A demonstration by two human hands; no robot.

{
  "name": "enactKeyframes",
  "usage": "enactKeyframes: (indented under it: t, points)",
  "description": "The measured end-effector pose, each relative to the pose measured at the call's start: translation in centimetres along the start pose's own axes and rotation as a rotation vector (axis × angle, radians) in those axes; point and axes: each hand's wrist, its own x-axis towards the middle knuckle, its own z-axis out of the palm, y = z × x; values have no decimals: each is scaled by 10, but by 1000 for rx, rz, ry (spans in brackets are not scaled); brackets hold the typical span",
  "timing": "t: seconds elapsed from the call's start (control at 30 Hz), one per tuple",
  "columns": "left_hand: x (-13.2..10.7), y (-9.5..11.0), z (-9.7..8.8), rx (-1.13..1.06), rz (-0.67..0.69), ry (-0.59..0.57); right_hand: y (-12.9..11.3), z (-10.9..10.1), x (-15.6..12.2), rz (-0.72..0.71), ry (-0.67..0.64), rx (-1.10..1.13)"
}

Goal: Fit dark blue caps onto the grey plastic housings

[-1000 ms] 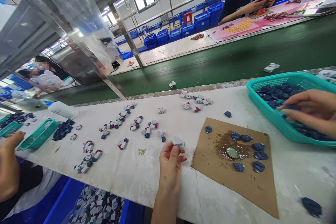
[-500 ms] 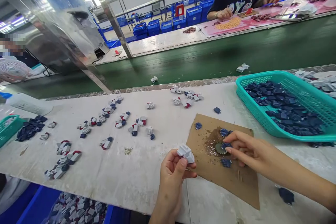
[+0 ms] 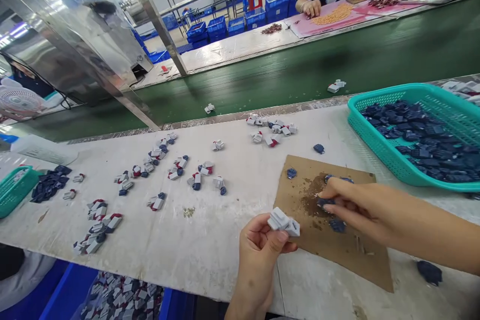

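My left hand (image 3: pixel 264 252) pinches a light grey blocky plastic piece (image 3: pixel 283 221) between thumb and fingers, above the near left edge of a brown cardboard sheet (image 3: pixel 362 265). Over the sheet, my right hand (image 3: pixel 350 205) closes its thumb and forefinger on a small dark blue piece (image 3: pixel 324 202). Beneath those fingers is a dark wet stain (image 3: pixel 310 200) on the cardboard. More dark blue pieces lie about: one just below the right hand (image 3: pixel 337 225), another near the sheet's upper left corner (image 3: pixel 291 173). The right hand partly covers others behind it.
A teal basket (image 3: pixel 378 147) of dark blue pieces stands at right. Grey, red and blue assembled clusters (image 3: pixel 157 201) are spread over the table's left half. Beyond the table runs a green conveyor belt (image 3: pixel 255 87) carrying two pieces. Across it, a co-worker's hand (image 3: pixel 311 8) rests by orange pieces.
The view has shifted slightly. My right hand has moved the dark blue piece a little over the stain, hiding the round dish seen there before. My left hand still holds the grey piece.
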Motion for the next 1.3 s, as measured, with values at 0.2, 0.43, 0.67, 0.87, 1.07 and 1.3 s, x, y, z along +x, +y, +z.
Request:
enactKeyframes:
  t: [0.2, 0.43, 0.67, 0.87, 1.07, 1.3]
  points:
    - [-12, 2, 17, -36, 34, 62, -62, -16, -9, 37, 16, 495]
    - [-14, -5, 16, 75, 123, 43, -62, -8, -10, 57, -45, 501]
    - [-15, -4, 13, 223, 156, -13, -51, 14, 1, 149, 95, 747]
    - [-13, 4, 16, 356, 217, 60, -90, 19, 35, 210, -33, 1122]
    - [-5, 35, -18, 861, 461, -32, -106, 31, 69, 258, 111, 1088]
    - [108, 188, -77, 1491, 832, 472, -92, 22, 137, 247, 167, 1093]
